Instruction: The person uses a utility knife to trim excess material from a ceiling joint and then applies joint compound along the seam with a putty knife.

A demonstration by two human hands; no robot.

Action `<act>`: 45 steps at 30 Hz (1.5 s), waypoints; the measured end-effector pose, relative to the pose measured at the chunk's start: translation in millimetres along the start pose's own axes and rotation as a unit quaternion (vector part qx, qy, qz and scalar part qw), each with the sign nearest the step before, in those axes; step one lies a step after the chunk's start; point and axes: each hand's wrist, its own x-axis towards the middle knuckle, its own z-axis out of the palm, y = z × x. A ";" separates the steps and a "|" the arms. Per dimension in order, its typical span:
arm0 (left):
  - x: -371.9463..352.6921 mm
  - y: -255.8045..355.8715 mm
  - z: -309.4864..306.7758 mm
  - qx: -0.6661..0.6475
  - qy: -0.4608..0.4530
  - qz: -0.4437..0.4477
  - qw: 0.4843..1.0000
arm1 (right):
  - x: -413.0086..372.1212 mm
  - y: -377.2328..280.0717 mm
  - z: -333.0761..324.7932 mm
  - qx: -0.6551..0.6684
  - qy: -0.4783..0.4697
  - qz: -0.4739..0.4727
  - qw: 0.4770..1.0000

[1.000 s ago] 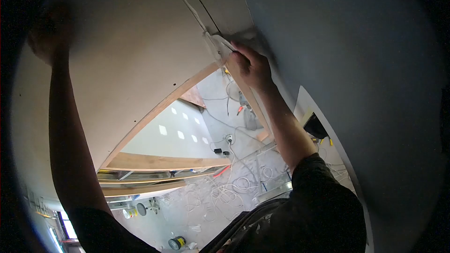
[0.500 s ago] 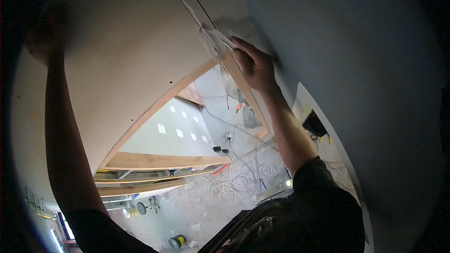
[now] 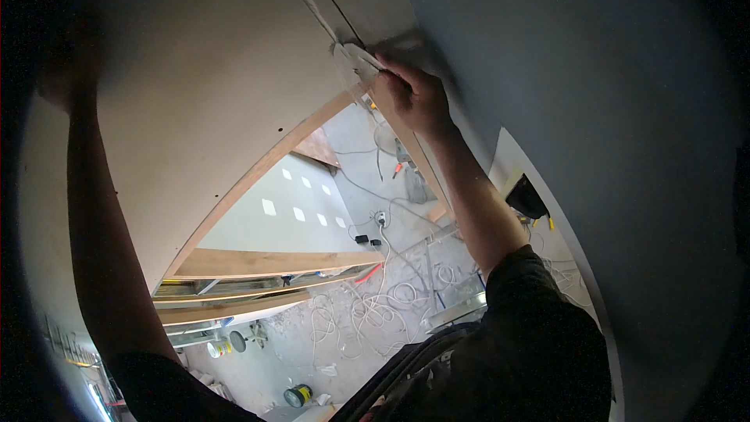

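Note:
My right hand (image 3: 418,98) is raised and grips a flat white putty knife (image 3: 355,59) whose blade lies against the corner where a tan drywall panel (image 3: 226,70) meets the grey wall (image 3: 578,94). A white line of joint compound (image 3: 308,4) runs up the seam above the blade. My left hand (image 3: 66,70) is raised at the far left, pressed flat against the tan panel in shadow; its fingers are hard to make out.
A wooden frame edge (image 3: 258,180) borders the panel's lower side. Far below lies a concrete floor with loose white cables (image 3: 375,312), a yellow bucket (image 3: 295,396), wooden beams (image 3: 273,264) and a dark opening (image 3: 525,199) in the grey wall.
My right hand slid the putty knife slightly up and left along the seam. My left arm shifted a little to the left while staying against the panel.

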 end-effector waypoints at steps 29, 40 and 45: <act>10.2 -177.0 20.0 0.367 -0.067 0.095 0.923 | -12.3 -4.5 -18.2 -0.069 -0.025 0.009 0.997; -5.6 -20.4 -4.1 0.045 0.005 0.104 0.994 | -30.5 12.3 -9.0 -0.054 -0.008 0.022 0.998; -5.5 -18.8 7.4 0.029 0.019 0.052 0.998 | -36.8 7.3 -22.3 -0.079 -0.075 0.063 0.992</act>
